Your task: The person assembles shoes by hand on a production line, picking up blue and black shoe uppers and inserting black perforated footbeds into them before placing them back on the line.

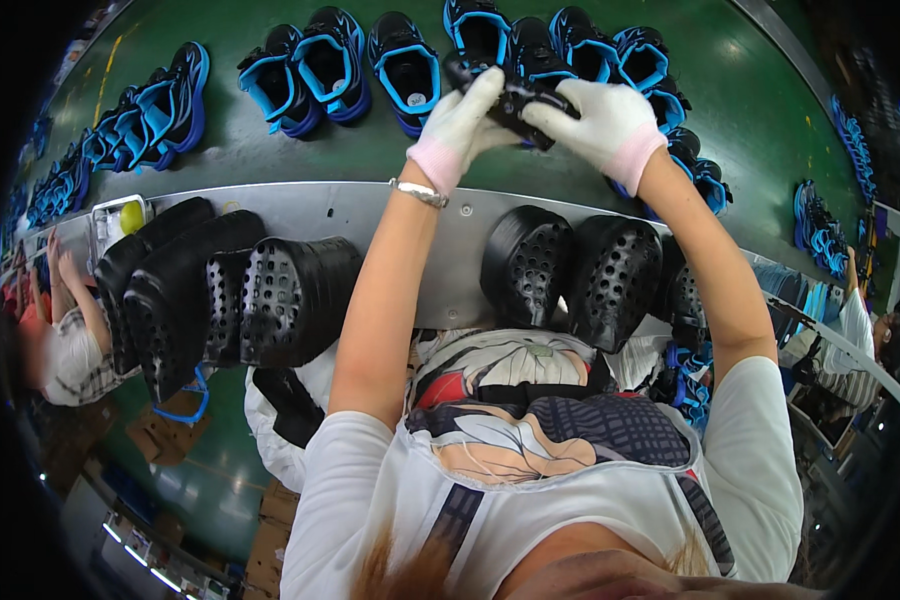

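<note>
Both my hands wear white gloves with pink cuffs and are raised over the green surface, in front of several black and blue sneakers. My left hand (462, 125) is closed on the left part of a glossy black piece (513, 101), its thumb lying along the top. From the other side my right hand (610, 125) pinches the same piece between thumb and fingers. The piece is partly covered by the gloves, so its exact kind cannot be told. Just beyond it stand a sneaker (476, 32) and another sneaker (406, 72), both open at the collar.
A grey metal edge (448, 260) runs between me and the green surface (270, 160). Black perforated shoe-shaped forms (305, 300) lie along it on the left, and more forms (615, 275) on the right. Sneakers (160, 110) stand in rows. Other people work at both sides.
</note>
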Motion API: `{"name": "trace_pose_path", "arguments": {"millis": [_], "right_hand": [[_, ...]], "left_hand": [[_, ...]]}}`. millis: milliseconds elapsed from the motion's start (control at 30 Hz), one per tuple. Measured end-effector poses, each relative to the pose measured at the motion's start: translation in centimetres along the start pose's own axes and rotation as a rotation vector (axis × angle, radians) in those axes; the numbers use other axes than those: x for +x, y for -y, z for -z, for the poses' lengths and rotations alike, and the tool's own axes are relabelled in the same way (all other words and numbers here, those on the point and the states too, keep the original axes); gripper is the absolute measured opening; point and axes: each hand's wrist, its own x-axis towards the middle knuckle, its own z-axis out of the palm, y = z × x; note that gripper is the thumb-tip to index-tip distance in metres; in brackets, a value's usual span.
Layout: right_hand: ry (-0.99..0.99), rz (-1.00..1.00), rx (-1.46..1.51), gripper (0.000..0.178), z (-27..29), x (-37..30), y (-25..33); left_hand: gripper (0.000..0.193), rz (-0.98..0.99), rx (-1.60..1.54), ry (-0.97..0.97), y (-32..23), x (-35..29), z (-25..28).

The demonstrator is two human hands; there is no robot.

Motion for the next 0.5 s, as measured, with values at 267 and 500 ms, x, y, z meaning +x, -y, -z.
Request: {"name": "trace_pose_path", "arguments": {"millis": [267, 500], "right_hand": [[0.108, -0.067, 0.083, 0.062, 0.3, 7.9, -1.9], [0.203, -0.056, -0.356, 0.051, 0.2, 11.4, 3.0]], "left_hand": [[0.033, -0.522, 1.463, -0.233, 2.4, 6.1, 4.4], [0.024, -0.301, 1.577, -0.214, 2.9, 5.1, 2.5]]}}
